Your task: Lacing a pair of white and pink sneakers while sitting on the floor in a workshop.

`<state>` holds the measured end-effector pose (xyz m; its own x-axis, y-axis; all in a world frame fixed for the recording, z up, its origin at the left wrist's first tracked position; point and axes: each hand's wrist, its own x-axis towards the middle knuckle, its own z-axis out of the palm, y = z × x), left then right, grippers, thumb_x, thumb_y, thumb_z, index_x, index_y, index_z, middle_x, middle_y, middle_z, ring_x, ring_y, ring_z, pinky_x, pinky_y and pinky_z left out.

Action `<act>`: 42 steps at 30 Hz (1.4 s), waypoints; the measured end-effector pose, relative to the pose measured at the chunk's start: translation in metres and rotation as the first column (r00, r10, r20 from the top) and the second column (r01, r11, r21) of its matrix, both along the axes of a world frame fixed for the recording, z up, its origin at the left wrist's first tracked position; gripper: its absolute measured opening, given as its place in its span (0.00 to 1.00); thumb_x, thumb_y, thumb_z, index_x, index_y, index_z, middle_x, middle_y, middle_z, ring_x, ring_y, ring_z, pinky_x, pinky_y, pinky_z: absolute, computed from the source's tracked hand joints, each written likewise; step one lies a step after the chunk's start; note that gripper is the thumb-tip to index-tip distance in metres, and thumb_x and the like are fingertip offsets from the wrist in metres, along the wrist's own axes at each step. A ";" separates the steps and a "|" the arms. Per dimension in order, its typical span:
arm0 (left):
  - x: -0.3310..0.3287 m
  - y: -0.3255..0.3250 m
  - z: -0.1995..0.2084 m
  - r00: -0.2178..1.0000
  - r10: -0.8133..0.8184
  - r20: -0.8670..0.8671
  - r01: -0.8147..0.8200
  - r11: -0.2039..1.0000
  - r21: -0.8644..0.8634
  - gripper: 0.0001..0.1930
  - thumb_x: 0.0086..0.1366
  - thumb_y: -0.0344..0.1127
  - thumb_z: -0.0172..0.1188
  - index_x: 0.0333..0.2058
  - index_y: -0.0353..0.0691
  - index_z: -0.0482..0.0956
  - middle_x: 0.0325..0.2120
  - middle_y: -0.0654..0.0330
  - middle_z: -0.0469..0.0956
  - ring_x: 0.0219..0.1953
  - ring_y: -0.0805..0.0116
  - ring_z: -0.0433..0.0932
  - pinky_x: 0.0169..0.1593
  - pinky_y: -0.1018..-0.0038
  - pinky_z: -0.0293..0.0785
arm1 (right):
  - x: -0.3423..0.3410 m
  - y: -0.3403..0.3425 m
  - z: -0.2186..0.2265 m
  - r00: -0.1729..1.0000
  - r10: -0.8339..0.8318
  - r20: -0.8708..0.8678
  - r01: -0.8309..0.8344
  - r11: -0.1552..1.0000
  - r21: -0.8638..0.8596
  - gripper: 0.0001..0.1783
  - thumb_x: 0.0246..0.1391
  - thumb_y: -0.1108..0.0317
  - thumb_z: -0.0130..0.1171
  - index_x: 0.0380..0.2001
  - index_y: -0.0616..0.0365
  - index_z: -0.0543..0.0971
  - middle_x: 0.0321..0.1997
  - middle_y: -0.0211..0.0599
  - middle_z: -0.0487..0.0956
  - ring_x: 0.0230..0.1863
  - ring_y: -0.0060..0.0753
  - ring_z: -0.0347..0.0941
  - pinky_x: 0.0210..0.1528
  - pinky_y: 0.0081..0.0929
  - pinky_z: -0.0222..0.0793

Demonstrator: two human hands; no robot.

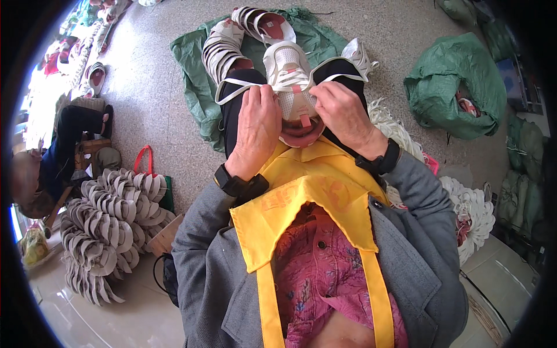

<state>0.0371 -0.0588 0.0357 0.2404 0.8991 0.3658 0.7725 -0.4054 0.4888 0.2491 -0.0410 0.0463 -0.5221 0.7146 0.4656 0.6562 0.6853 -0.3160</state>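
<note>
Head view: the left hand (255, 124) has its thumb and fingers together, clamped on the lace (229, 87) at the left side of the shoe (295, 104). The right hand (342, 113) is closed in the same way on the lace at the right side, its fingertips just beside the tongue. Where the fingertips meet, the exact pinch is partly hidden by the knuckles.

The shoe sits between the thighs, toe pointing away from the body and heel opening toward the apron (301, 191). A loop of lace spreads out over each thigh, left and right. The gap between the hands is narrow, filled by the tongue with its pink tab.

The thighs edge the space on both sides, and the apron bounds it on the near side. Beyond the toe, a green sheet (194, 69) spreads over the floor (151, 75), with nested uppers (223, 49) on it and a second shoe (357, 55) near the right knee. Floor stretches left from the sheet, and also between it and the green sack (455, 81) on the right. A heap of white laces (397, 127) lies close to the right forearm; grey pieces (110, 232) are piled well apart at left.
</note>
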 end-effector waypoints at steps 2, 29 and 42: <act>-0.001 0.001 -0.001 1.000 -0.011 0.026 0.011 1.000 -0.002 0.07 0.64 0.25 0.54 0.40 0.30 0.69 0.35 0.45 0.69 0.41 0.45 0.71 0.44 0.55 0.71 | 0.002 0.002 0.000 0.993 0.009 0.115 -0.011 1.000 0.012 0.12 0.47 0.78 0.60 0.38 0.65 0.76 0.36 0.44 0.77 0.40 0.46 0.78 0.43 0.35 0.78; -0.007 0.001 -0.004 0.965 0.008 0.262 0.010 0.998 -0.068 0.06 0.63 0.24 0.55 0.36 0.32 0.68 0.32 0.45 0.71 0.38 0.43 0.72 0.41 0.55 0.70 | -0.036 -0.016 0.034 0.956 0.289 -0.058 -0.293 0.951 -0.100 0.07 0.52 0.73 0.59 0.33 0.64 0.73 0.36 0.43 0.72 0.38 0.45 0.77 0.38 0.36 0.77; -0.005 0.003 -0.004 0.955 0.043 0.295 -0.036 0.999 -0.029 0.06 0.65 0.23 0.55 0.39 0.35 0.68 0.29 0.48 0.72 0.32 0.46 0.75 0.36 0.60 0.72 | -0.055 0.023 0.003 0.995 0.095 0.021 -0.093 0.991 -0.099 0.05 0.50 0.72 0.60 0.30 0.63 0.77 0.33 0.45 0.76 0.33 0.49 0.79 0.34 0.41 0.77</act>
<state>0.0321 -0.0553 0.0313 0.0892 0.9147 0.3941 0.6071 -0.3636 0.7065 0.1940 -0.0178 0.0489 -0.6002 0.7032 0.3811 0.5991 0.7109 -0.3684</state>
